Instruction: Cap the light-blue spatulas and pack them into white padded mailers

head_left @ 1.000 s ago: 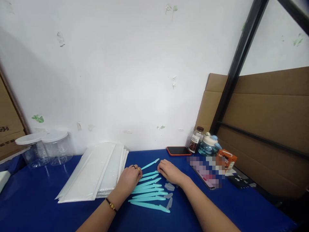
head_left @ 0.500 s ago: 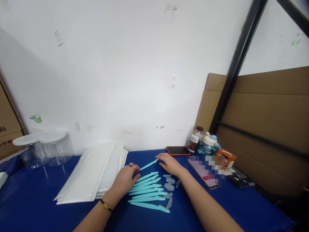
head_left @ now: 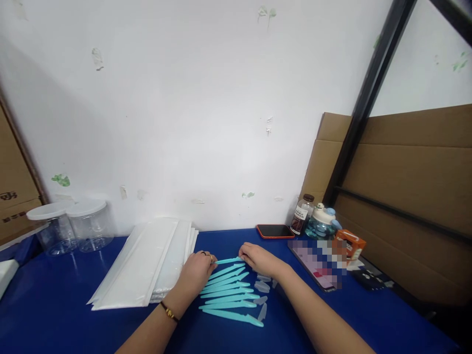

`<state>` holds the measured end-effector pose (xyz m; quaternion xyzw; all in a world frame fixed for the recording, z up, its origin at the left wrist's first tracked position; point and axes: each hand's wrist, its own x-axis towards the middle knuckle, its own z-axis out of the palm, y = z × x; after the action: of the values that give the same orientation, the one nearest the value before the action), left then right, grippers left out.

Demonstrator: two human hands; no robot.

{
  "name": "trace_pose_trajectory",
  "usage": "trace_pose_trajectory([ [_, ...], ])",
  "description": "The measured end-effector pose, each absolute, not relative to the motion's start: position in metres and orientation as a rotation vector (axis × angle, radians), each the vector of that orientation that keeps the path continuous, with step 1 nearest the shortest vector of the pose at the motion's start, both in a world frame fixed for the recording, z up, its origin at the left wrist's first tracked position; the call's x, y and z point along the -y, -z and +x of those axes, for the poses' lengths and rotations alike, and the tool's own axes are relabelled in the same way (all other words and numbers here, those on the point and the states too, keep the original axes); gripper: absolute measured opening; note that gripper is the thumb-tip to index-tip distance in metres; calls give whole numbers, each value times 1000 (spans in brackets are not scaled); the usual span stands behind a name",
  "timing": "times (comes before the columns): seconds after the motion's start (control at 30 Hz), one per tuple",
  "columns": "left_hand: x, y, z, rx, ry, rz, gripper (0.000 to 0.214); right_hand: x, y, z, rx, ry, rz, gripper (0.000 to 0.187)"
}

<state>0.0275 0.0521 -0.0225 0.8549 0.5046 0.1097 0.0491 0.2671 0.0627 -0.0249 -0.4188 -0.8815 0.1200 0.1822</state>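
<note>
A turquoise eyebrow razor [head_left: 227, 261] spans the gap between my hands, at the far end of a row of similar ones. My left hand [head_left: 196, 273], wearing rings, pinches its handle end. At the blade end, the fingers of my right hand [head_left: 258, 259] are closed on it; they partly cover the tip. Several more turquoise razors [head_left: 229, 298] lie side by side on the blue table just below, blade ends to the right. Beside those ends are several translucent plastic blade caps [head_left: 262, 286], some partly behind my right wrist.
A stack of white plastic sleeves [head_left: 125, 275] lies left of my left hand. Two clear lidded jars [head_left: 90, 228] stand further left. At the right are a phone [head_left: 275, 231], a brown bottle [head_left: 301, 216], a blue drink bottle [head_left: 321, 223], an orange box [head_left: 350, 246] and another phone [head_left: 317, 270].
The held razor has come down closer to the row and lies more level. My right hand has lowered with it. The whole view has shifted slightly.
</note>
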Motion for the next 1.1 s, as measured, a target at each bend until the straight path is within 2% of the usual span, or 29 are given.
trace_pose_trajectory([
  [0.3,-54,20,19,-1530,-394,2558,27,-50,22,319,2385,-519,-1333,23],
  [0.47,-34,37,40,-1365,-496,2686,53,-11,31,305,2190,-484,-1618,63],
  [0.5,-29,43,44,-1324,-475,2708,57,0,37,297,2181,-466,-1641,65],
  [0.7,-15,64,55,-1385,-350,2698,67,27,65,260,2195,-363,-1741,66],
  [0.93,-35,57,55,-1447,-339,2673,71,-18,53,299,2390,-385,-1642,62],
  [1.1,-33,56,55,-1439,-326,2661,71,-21,50,308,2469,-428,-1505,58],
])
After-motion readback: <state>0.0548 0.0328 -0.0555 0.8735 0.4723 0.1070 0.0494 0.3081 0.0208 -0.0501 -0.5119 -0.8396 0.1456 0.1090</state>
